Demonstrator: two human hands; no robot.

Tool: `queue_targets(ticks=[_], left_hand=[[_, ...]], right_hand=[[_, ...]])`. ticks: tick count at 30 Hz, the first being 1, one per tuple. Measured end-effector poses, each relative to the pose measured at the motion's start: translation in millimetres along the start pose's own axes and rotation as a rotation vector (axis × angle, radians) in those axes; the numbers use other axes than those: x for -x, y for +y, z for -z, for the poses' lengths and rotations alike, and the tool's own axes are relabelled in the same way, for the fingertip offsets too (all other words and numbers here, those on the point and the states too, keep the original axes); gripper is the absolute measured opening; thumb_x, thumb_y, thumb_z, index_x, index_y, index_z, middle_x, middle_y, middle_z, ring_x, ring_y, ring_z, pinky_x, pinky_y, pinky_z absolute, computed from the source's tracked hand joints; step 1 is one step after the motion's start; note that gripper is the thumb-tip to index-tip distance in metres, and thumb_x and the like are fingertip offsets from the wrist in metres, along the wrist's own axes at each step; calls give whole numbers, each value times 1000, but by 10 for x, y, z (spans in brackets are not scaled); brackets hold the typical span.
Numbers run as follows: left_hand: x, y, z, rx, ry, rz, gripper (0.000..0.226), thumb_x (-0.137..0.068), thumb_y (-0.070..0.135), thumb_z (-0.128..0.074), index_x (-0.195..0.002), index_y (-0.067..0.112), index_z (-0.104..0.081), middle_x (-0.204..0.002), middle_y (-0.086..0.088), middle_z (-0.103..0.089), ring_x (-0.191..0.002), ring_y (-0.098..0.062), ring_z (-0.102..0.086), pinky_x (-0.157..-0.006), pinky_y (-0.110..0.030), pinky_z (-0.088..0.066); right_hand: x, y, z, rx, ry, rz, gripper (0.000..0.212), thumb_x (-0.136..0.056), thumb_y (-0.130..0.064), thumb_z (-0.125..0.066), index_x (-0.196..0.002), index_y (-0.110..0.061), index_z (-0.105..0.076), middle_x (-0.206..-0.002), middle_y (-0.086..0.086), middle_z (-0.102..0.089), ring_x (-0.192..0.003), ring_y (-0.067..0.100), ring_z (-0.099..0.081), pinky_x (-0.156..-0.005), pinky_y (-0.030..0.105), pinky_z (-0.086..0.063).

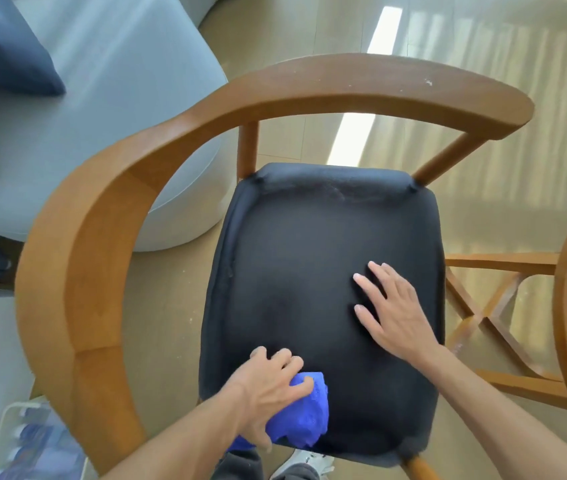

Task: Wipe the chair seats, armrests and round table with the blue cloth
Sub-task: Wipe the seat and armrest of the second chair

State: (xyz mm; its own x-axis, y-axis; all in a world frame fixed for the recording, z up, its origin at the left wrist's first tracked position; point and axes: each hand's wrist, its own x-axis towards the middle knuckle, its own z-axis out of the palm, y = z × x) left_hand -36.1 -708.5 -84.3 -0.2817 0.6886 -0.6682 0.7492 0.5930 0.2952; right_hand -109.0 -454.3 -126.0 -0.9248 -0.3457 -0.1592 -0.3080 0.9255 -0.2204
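Under the left hand (268, 386), blue cloth (304, 415) presses the seat (309, 258).

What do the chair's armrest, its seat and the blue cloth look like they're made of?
Armrest: wood with a smooth satin finish; grain and joint lines show.
Seat: black padded upholstery, probably matte leatherette or fabric; puckered at the back corners.
Blue cloth: looks like microfibre or terry; nubby and bunched under the left hand.

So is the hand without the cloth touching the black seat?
Touching. The head view shows the right hand lying flat, fingers spread, on the black seat, with no gap under the fingers.
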Motion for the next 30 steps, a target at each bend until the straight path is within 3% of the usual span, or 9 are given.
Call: queue_targets(ticks=[3,6,9,12,14,17,22,27,30], left_hand=[[-102,155,-35,85,-43,91,79,-72,29,-71,-129,14,-20,-112,-15,-35,-79,-27,-34,-55,-39,-35],[-133,144,-65,161,-43,126,70,-75,13,-62,-130,16,-19,-119,-17,-38,-78,-28,-36,-54,-39,-34],[-150,-260,85,130,158,212,68,-78,17,-55,-135,22,-19,-118,-13,-38,-90,-30,-39,-66,-40,-37],[-228,-875,317,122,382,547,74,-80,26,-51,-148,29,-22,-123,-10,-42,-100,-31,-43,-78,-39,-36],[-238,-1027,323,185,505,730,73,-83,28,-52,-151,30,-24,-129,-12,-45,-96,-32,-46,-77,-40,-38],[-236,-763,128,202,632,742,74,-75,45,-69,-142,28,-44,-124,-19,-52,-85,-33,-51,-65,-41,-44],[-177,-438,-102,283,687,794,84,-56,23,-79,-132,23,-41,-92,-14,-55,-62,-26,-47,-43,-35,-44],[-145,-593,-94,385,748,776,81,-48,12,-86,-123,22,-56,-88,-15,-57,-57,-28,-51,-37,-34,-45],[-216,-913,70,520,774,835,73,-66,9,-77,-127,31,-44,-101,-17,-54,-74,-36,-56,-49,-38,-45]], right_hand=[[67,-72,-266,35,-6,-43,57,-90,-46,-40,-139,-18,-48,-154,14,-31,-144,33,-22,-116,51,-18],[94,-42,-373,66,5,-67,59,-90,-48,-37,-143,-20,-44,-157,12,-24,-146,31,-15,-117,50,-14],[87,-14,-444,73,16,-51,61,-91,-49,-37,-144,-21,-40,-158,12,-22,-147,30,-14,-117,52,-15],[79,31,-497,78,47,-48,61,-90,-49,-38,-144,-22,-40,-158,11,-21,-147,30,-14,-117,52,-16],[82,32,-506,77,61,-44,61,-90,-49,-38,-144,-22,-40,-158,11,-22,-147,31,-15,-117,52,-15],[94,11,-507,69,64,-42,61,-90,-49,-38,-143,-21,-42,-157,12,-23,-147,31,-16,-117,52,-15],[78,-14,-468,62,63,-54,61,-88,-48,-38,-141,-19,-47,-156,12,-26,-146,32,-18,-116,53,-17],[69,-15,-494,61,107,-36,61,-87,-47,-41,-140,-18,-47,-156,13,-27,-145,33,-20,-116,54,-18],[44,20,-535,61,132,-31,61,-86,-47,-42,-141,-20,-45,-155,14,-28,-145,34,-20,-116,54,-18]])
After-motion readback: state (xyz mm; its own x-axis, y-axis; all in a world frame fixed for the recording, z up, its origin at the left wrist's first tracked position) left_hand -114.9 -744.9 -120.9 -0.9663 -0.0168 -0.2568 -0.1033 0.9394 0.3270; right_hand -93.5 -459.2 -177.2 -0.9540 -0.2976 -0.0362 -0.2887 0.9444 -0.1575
